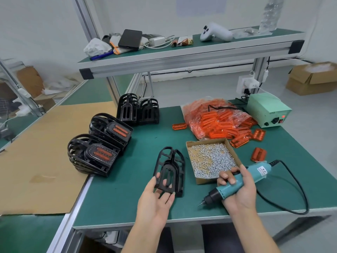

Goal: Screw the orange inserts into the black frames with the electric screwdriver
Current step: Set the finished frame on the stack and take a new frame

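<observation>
Black frame in hand, driver at the ready

Black plastic fills the left hand (156, 195): its fingers curl under an empty frame (169, 172), tilting the open face up, apparently to receive an insert. The right hand (237, 189) is wrapped round the teal screwdriver (235, 185), bit angled down just above the green surface (127, 198), its cord looping off to the right. Just beyond, within easy reach of that hand, a cardboard tray (211, 158) holds loose screws. To the left, two stacks of finished frames (101, 143) show orange strips already fitted. Farther back, orange inserts (218, 119) spill from a plastic bag, a few lying loose near the tray, and unfilled frames (138, 109) stand upright. A green power box (268, 110) sits at the far right. No insert is yet in the held frame, so fetching one looks like the next step.
</observation>
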The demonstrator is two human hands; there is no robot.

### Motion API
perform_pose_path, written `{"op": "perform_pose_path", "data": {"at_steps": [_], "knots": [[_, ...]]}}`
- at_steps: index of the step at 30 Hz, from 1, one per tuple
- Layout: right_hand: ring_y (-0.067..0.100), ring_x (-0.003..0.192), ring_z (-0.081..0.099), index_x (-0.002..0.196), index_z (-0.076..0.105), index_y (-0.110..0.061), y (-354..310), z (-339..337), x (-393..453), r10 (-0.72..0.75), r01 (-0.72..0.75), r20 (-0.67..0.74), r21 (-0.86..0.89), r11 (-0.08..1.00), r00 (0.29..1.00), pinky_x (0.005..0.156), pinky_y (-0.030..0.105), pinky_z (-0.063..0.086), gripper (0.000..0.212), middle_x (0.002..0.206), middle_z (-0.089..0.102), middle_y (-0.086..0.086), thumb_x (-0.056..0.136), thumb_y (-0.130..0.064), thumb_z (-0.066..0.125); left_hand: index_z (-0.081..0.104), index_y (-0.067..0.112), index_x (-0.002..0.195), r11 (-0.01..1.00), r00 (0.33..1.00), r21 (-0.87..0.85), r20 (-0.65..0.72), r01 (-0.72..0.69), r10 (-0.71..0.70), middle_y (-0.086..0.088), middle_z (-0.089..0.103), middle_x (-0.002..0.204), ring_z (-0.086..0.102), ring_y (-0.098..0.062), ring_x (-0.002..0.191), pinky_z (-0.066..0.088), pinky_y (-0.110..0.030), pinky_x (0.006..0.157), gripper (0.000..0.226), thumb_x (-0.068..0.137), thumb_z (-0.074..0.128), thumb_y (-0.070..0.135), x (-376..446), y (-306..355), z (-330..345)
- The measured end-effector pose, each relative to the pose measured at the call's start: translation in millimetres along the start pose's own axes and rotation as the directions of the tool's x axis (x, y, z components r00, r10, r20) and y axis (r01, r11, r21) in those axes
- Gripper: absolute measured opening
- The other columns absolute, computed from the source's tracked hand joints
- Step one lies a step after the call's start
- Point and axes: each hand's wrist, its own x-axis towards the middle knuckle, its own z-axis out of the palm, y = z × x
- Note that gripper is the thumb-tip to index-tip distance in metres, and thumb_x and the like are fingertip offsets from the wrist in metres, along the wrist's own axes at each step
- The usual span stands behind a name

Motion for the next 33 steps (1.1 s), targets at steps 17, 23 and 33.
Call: {"op": "perform_pose_path", "data": {"at_steps": [17,23,33], "knots": [[0.014,0.064,0.049,0.08,0.055,-0.018,-1,2,-2,0.006,-0.006,-0.003,0.005,1.0,1.0,0.054,0.022,0.042,0.021,0.056,0.038,-0.003,0.093,-0.03,0.066,0.075,0.015,0.117,0.431,0.83,0.839,0.044,-0.333,0.555,0.009,0.074,0.099,0.071,-0.015,0.095,0.059,-0.042,0.092,0.021,0.098,0.067,0.017,15,5,-27],[0.015,0.064,0.049,0.08,0.056,-0.018,1,0,0,0.016,-0.016,-0.007,0.012,1.0,1.0,0.054,0.023,0.043,0.02,0.056,0.038,-0.003,0.091,-0.03,0.068,0.076,0.023,0.111,0.297,0.812,0.898,0.106,-0.326,0.573,0.019,0.071,0.09,0.063,0.008,0.089,0.045,-0.019,0.078,0.018,0.094,0.07,0.029,14,8,-26],[0.014,0.059,0.049,0.076,0.06,-0.018,6,3,10,0.012,-0.012,0.007,0.011,1.0,1.0,0.054,0.025,0.045,0.02,0.056,0.039,-0.003,0.082,-0.031,0.074,0.072,0.018,0.121,0.154,0.782,0.925,0.196,-0.348,0.592,0.021,0.066,0.09,0.061,0.007,0.085,0.04,-0.013,0.073,0.026,0.095,0.068,0.016,31,12,-17]]}}
